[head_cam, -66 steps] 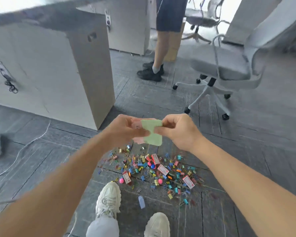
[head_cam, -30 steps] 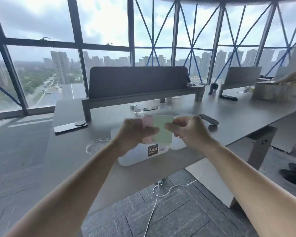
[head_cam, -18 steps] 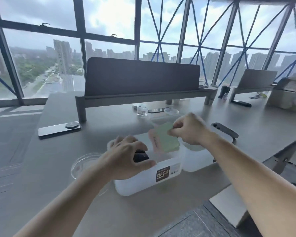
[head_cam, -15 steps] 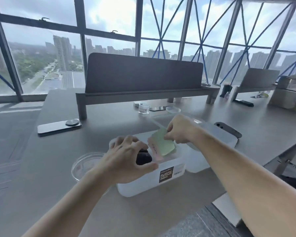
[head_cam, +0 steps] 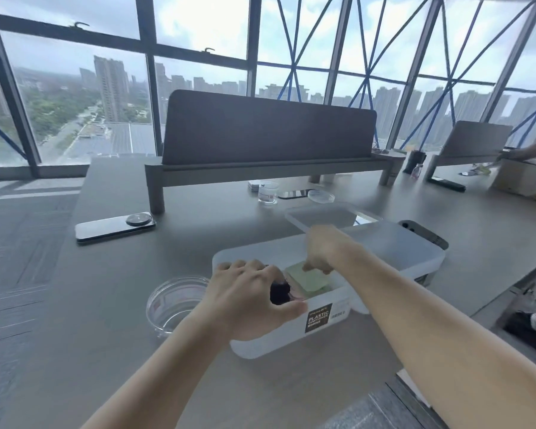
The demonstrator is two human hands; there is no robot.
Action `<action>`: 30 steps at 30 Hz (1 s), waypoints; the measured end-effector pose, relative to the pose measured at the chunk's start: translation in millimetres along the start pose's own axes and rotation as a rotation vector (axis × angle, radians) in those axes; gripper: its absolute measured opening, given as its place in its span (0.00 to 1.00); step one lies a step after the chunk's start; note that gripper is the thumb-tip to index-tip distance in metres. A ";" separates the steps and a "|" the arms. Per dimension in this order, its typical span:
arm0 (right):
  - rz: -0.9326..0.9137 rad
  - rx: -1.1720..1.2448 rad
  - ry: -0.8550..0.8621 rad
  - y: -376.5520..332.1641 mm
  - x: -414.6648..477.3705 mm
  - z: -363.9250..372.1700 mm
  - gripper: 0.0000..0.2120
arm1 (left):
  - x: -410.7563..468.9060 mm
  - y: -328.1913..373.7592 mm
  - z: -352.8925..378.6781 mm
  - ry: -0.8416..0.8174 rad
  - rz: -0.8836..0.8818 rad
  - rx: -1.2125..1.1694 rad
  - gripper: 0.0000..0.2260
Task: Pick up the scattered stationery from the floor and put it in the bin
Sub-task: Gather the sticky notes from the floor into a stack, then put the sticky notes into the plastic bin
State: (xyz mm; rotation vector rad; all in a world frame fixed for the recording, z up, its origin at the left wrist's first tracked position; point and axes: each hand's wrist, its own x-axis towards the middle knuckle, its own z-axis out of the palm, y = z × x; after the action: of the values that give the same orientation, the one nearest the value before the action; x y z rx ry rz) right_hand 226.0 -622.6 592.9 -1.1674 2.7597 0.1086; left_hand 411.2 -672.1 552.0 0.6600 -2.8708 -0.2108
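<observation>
Step in hand: seating the green sticky-note pad [head_cam: 305, 280] in the plastic container [head_cam: 276, 345] on the desk [head_cam: 106, 305].

- Pad lies almost flat in the near-left end of the container, on top of a pink pad [head_cam: 291, 295], with a dark object [head_cam: 278, 293] just left of it.
- Right hand [head_cam: 322, 249]: fingers curled down onto the pad's far edge. Thumb is hidden, so I can't tell if it's pinching or only pressing.
- Left hand [head_cam: 251, 300]: thumb on the outside of the near wall, fingers hooked over the rim. It grips the container and steadies it.

To do it well, I'd say:
- Brace with the left hand; the container looks light and would slide.
- Let go only once the pad sits flat, then lift the right hand straight up so the pad doesn't drag along.
- Don't flip the stack against the dark object.

The lid [head_cam: 322, 215] lies just beyond the container, off it.
</observation>
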 end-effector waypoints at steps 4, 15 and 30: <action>-0.088 0.060 -0.295 11.4 -15.8 -2.1 0.11 | 1.9 0.3 0.0 -0.017 0.004 0.002 0.27; -0.189 0.077 -0.130 21.4 -41.2 -4.4 0.10 | -3.9 7.1 -15.9 -0.050 -0.023 -0.098 0.24; 0.221 0.207 0.329 259.7 -436.8 124.4 0.08 | -126.5 296.1 80.0 -0.184 0.460 -0.526 0.08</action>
State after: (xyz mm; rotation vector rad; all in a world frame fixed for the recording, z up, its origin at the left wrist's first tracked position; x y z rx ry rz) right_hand 352.9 -117.5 542.5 -0.8938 3.0822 -0.3700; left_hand 382.3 -344.5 508.2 -0.1213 -2.8376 -0.9438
